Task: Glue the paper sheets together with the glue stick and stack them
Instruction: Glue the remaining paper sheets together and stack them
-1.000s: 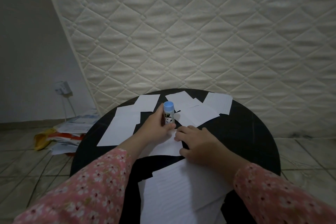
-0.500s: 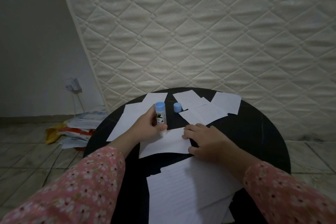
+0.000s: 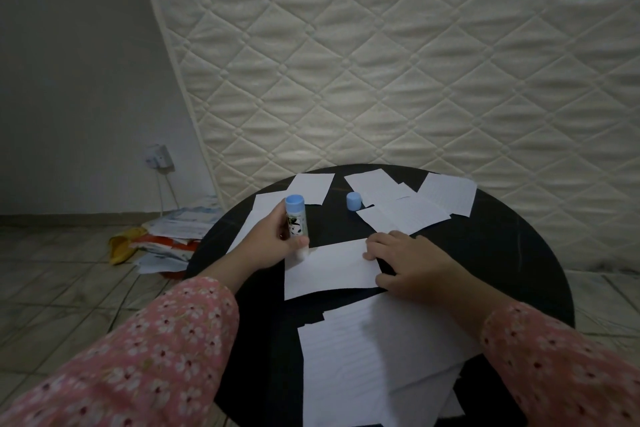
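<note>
The glue stick (image 3: pixel 295 218) was gripped upright in the left hand (image 3: pixel 268 242), fingers and thumb curled round its barrel, its lower end touching the upper left corner of a paper sheet (image 3: pixel 330 269) at the middle of the round black desk (image 3: pixel 502 253). The blue end of the stick pointed up. The sheet was held down at its right edge by the right hand (image 3: pixel 412 267), the fingers bent and pressed on the paper; nothing was clasped inside that hand.

The blue cap (image 3: pixel 354 201) stood on the desk at about 1 o'clock from the stick, apart from it and just beside a lined sheet (image 3: pixel 403 217). More loose sheets were spread along the far edge of the desk: one at 12 o'clock from the stick (image 3: pixel 313 185), one partly covered by the left hand (image 3: pixel 258 215), one at 12 o'clock from the cap (image 3: pixel 372 182), and one at 2 o'clock from the cap (image 3: pixel 450 196). A stack of larger lined papers (image 3: pixel 370 364) lay at 6 o'clock from the central sheet, near the person, its upper right part overlapped by the right wrist.

Both arms were covered by pink floral sleeves (image 3: pixel 156 350). A quilted mattress (image 3: pixel 398 62) leaned behind the desk. On the tiled floor (image 3: pixel 69 281), at 9 o'clock from the desk, a heap of papers (image 3: pixel 173 236) was seen, below a wall socket (image 3: pixel 157 156).
</note>
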Action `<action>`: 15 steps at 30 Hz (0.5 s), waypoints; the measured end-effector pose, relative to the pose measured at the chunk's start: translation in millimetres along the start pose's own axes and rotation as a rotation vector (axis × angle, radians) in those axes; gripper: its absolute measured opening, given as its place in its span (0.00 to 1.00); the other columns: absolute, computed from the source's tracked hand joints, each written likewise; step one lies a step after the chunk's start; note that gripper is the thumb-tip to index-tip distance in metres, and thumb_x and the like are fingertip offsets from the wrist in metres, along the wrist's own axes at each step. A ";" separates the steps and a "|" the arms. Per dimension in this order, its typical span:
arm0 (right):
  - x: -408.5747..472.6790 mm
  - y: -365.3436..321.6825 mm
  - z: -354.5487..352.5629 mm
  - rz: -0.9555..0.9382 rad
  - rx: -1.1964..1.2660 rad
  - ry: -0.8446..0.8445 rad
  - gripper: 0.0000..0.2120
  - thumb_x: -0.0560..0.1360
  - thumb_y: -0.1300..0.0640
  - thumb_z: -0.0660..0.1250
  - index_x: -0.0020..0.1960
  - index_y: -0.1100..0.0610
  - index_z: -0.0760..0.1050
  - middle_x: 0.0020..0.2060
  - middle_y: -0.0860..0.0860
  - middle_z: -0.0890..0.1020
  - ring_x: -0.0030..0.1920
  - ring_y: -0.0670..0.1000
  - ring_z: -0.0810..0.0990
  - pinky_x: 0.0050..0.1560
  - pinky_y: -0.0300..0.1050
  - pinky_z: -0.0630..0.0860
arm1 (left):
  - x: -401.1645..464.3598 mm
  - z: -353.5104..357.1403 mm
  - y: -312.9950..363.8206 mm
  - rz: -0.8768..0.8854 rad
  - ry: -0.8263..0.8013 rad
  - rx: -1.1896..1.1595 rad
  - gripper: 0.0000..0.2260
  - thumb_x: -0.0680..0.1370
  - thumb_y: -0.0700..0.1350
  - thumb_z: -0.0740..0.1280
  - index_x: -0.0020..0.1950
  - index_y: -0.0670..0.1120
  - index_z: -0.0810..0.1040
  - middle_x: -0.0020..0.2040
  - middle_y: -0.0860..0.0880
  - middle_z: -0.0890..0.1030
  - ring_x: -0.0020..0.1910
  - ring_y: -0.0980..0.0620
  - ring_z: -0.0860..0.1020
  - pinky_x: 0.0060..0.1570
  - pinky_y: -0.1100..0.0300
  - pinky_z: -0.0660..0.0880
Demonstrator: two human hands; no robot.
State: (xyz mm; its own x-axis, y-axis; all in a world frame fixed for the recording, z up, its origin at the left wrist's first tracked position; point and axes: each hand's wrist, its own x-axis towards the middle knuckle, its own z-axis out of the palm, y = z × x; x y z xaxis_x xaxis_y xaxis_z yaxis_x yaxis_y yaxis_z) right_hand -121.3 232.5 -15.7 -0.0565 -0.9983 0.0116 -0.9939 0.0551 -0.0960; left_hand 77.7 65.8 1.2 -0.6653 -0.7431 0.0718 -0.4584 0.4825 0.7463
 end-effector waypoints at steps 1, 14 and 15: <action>-0.5 0.4 -0.1 -0.002 0.000 -0.003 0.22 0.76 0.47 0.58 0.69 0.47 0.66 0.70 0.42 0.64 0.66 0.46 0.65 0.59 0.47 0.68 | -0.8 -1.4 -1.6 -0.007 0.003 0.001 0.33 0.76 0.43 0.70 0.76 0.52 0.58 0.69 0.49 0.71 0.68 0.49 0.70 0.62 0.59 0.66; 3.2 6.3 -4.8 -0.056 0.004 -0.057 0.22 0.74 0.46 0.61 0.68 0.48 0.67 0.69 0.44 0.64 0.65 0.46 0.65 0.62 0.45 0.68 | -7.6 -9.8 -5.8 -0.022 0.376 -0.504 0.19 0.76 0.40 0.70 0.64 0.45 0.69 0.51 0.47 0.78 0.46 0.52 0.76 0.40 0.51 0.75; 2.3 7.3 -3.8 -0.057 0.008 -0.051 0.22 0.74 0.45 0.62 0.67 0.48 0.67 0.68 0.44 0.64 0.65 0.45 0.65 0.62 0.44 0.67 | -6.8 -11.2 -2.7 -0.027 0.444 -0.599 0.17 0.76 0.40 0.69 0.64 0.46 0.69 0.51 0.46 0.77 0.44 0.52 0.75 0.37 0.54 0.75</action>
State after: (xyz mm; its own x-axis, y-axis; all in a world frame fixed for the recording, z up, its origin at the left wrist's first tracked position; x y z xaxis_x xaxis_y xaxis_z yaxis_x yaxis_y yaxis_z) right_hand -129.1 230.6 -12.7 0.0057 -0.9994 -0.0339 -0.9946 -0.0022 -0.1042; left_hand 90.1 64.4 6.1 -0.2992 -0.9298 0.2143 0.0130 0.2206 0.9753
